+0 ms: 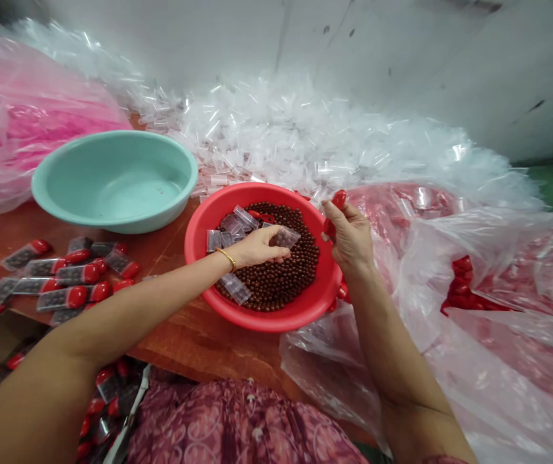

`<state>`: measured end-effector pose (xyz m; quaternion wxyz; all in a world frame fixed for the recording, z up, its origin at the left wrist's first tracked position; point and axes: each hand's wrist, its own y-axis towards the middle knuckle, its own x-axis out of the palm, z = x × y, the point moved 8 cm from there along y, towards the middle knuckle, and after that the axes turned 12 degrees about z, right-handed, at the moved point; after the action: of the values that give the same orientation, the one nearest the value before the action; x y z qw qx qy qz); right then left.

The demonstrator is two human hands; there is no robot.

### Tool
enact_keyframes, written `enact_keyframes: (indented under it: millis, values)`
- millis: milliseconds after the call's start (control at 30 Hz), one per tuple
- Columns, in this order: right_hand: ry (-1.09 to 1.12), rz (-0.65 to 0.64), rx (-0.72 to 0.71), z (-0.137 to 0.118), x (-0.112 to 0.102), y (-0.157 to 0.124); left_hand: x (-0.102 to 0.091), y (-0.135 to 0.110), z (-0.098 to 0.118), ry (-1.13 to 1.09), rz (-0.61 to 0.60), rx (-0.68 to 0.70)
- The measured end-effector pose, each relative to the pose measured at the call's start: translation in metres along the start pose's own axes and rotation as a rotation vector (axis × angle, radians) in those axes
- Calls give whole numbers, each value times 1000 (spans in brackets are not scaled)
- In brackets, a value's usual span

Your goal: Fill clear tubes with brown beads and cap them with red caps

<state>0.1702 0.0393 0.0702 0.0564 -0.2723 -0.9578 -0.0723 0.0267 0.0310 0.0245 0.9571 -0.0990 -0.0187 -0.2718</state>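
A red basin (pixel 257 321) holds a heap of small brown balls (pixel 281 283). Over the heap, my left hand (pixel 260 246) grips a clear plastic container (pixel 286 237), which seems to have brown balls inside. Several more clear containers (pixel 235 288) lie among the balls at the basin's left side, beside a small red piece (pixel 267 218). At the basin's right rim, my right hand (pixel 351 235) pinches a red cap (pixel 338 200) between thumb and fingers, apart from the container.
Left of the red basin stands a turquoise basin (pixel 112 222). Filled containers with red caps (pixel 68 298) lie on the table at left; more fill a box (pixel 10 328) below. Clear containers (pixel 276 129) pile along the wall. Plastic bags (pixel 499 258) with red pieces spread at right.
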Motion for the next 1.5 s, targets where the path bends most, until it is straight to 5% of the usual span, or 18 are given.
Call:
enact_keyframes:
  millis: [200, 633, 733, 1033, 1300, 1500]
  values:
    - [162, 4, 202, 28, 10, -11, 2, -1, 2, 28, -18, 22]
    - [-23, -118, 185, 25, 5, -45, 7, -8, 8, -215, -132, -93]
    - [-119, -155, 43, 20, 7, -46, 4, -8, 8, -132, -87, -57]
    - [-672, -455, -766, -22, 23, -67, -8, -8, 12, 203, 117, 127]
    - [-900, -571, -899, -14, 24, -79, -8, -7, 15, 341, 163, 222]
    - [-741, -562, -833, -16, 30, -86, -16, -9, 15, 376, 202, 232]
